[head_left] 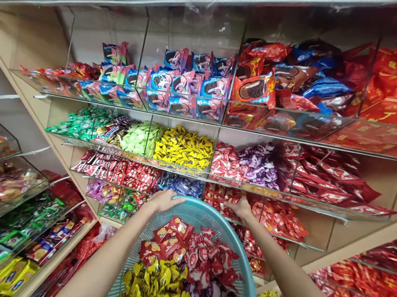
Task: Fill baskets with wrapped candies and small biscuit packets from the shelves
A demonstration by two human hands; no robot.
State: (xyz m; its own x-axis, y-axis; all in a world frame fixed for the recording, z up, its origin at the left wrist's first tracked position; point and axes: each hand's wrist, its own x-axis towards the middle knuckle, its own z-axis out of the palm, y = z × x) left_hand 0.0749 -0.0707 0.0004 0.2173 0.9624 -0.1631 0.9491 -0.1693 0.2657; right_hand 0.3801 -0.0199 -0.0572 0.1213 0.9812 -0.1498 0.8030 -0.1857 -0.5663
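Your left hand [164, 200] grips the basket [246, 266] by its rim; keep it level below that hand. Right hand [241, 209] reaches red packets [215, 196], grasp unclear; mind the glass front [261, 189] just above.

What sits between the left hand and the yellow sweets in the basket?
Red packets lie between the left hand and the yellow sweets, with a strip of the basket wall nearer the hand, as the head view shows.
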